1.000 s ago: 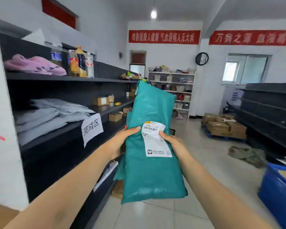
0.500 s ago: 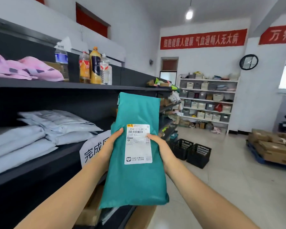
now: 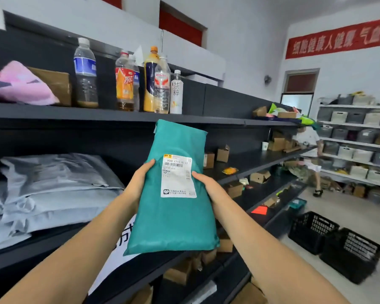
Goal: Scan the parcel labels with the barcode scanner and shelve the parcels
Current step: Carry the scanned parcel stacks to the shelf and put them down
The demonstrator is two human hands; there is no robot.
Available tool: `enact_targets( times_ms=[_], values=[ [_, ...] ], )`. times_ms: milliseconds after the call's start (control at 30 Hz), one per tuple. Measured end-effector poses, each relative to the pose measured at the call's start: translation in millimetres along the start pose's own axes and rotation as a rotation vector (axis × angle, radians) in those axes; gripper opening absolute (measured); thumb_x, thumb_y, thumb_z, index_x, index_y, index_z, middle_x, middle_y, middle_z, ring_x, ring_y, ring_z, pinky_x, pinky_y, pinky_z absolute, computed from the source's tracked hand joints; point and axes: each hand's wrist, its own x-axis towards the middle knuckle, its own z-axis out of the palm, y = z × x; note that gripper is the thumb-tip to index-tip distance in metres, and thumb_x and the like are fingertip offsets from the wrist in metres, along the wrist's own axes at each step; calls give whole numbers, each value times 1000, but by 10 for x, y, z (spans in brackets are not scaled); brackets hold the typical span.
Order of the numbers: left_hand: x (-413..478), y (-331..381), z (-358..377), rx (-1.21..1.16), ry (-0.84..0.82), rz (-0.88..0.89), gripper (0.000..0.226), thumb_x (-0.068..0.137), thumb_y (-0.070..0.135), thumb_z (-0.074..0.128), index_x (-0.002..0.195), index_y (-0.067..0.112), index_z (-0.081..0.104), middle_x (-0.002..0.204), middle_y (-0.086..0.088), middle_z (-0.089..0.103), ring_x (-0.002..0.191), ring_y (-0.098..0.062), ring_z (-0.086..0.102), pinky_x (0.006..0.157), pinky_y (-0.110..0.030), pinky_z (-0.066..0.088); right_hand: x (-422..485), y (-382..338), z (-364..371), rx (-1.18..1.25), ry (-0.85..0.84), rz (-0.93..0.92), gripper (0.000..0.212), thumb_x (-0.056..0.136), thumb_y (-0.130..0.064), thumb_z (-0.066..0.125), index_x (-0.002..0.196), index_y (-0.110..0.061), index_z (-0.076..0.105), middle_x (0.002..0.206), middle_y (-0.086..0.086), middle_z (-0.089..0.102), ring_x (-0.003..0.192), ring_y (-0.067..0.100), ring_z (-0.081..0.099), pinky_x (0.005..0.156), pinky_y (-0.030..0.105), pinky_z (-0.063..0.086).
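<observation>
A teal soft parcel [image 3: 173, 218] is held upright in front of the dark shelving, its white barcode label [image 3: 177, 176] facing me. My left hand [image 3: 138, 183] grips its left edge, thumb on the front beside the label. On the other edge my right hand [image 3: 208, 187] grips it the same way, thumb at the label's right side. The remaining fingers of both hands are hidden behind the parcel. No barcode scanner is in view.
Grey mailer bags [image 3: 53, 189] lie stacked on the middle shelf [image 3: 261, 163] to the left. Several bottles [image 3: 156, 84] and a pink cloth [image 3: 15, 84] stand on the upper shelf. Small cardboard boxes [image 3: 223, 153] dot the shelves. Two black crates [image 3: 336, 244] sit on the floor; a person [image 3: 307, 159] stands far right.
My view has turned left and moved closer to the shelving. The parcel stays in both hands, now in front of the middle shelf beside the grey mailers.
</observation>
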Motion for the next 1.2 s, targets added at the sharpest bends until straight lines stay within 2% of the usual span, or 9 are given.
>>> enact_targets(
  times_ms=[167,367,433,567,767,867,967,1100,1200],
  values=[
    [870,63,-161,70,145,-22,31,93,40,47,90,16,67,63,-6,73,63,-25,67,62,-33,48,1055,-112,96,-152,-62,97,58,70,-33,77,120,-7,66,109,13,72,90,29,69,82,38,55],
    [1792,95,-562,231,351,-120,30,99,32,39,103,10,59,49,-7,68,42,-20,63,43,-22,46,2055,-85,416,-360,-131,195,40,89,-33,65,115,-3,63,92,10,67,73,20,62,70,30,51],
    [1978,173,-713,334,404,-129,33,100,23,37,117,3,58,77,-16,74,41,-18,62,38,-18,45,2341,-35,586,-439,-143,186,52,85,-39,68,121,-2,62,100,12,69,76,21,64,71,30,52],
    [2242,353,-998,470,560,-102,44,101,24,39,136,-1,45,138,-12,49,117,-20,58,88,-20,42,2664,12,925,-522,-186,153,59,84,-44,67,128,-4,60,124,15,64,97,25,64,78,28,50],
    [2147,164,-1169,1057,691,-143,38,99,9,38,132,-8,45,136,-21,51,128,-31,49,97,-30,39,2872,248,1176,-758,-289,102,65,89,-51,58,137,-8,51,142,13,52,127,27,52,102,28,41],
    [2197,166,-1162,1221,716,-148,50,95,4,36,138,-17,22,142,-25,43,132,-34,43,105,-34,37,2856,226,1217,-860,-320,140,74,86,-59,57,138,-7,50,137,14,56,122,27,56,89,27,43],
    [2120,330,-1149,1272,716,-17,51,89,9,49,135,-9,33,135,-26,48,125,-38,48,100,-38,41,2752,94,1178,-895,-315,108,74,89,-59,51,140,-5,45,141,15,52,125,29,52,86,28,40],
    [1663,504,-1056,1294,824,304,28,79,-5,50,106,-2,57,108,-25,62,103,-41,57,75,-35,44,2510,-147,1041,-1070,-232,-162,75,94,-59,41,145,-4,37,150,15,40,135,31,42,99,33,39],
    [1202,449,-977,1276,882,357,29,80,-4,49,104,-2,64,105,-21,67,99,-37,61,78,-35,46,2158,-238,985,-1249,-169,-447,55,94,-54,42,123,-9,56,128,15,59,114,33,56,84,35,46]
  ],
)
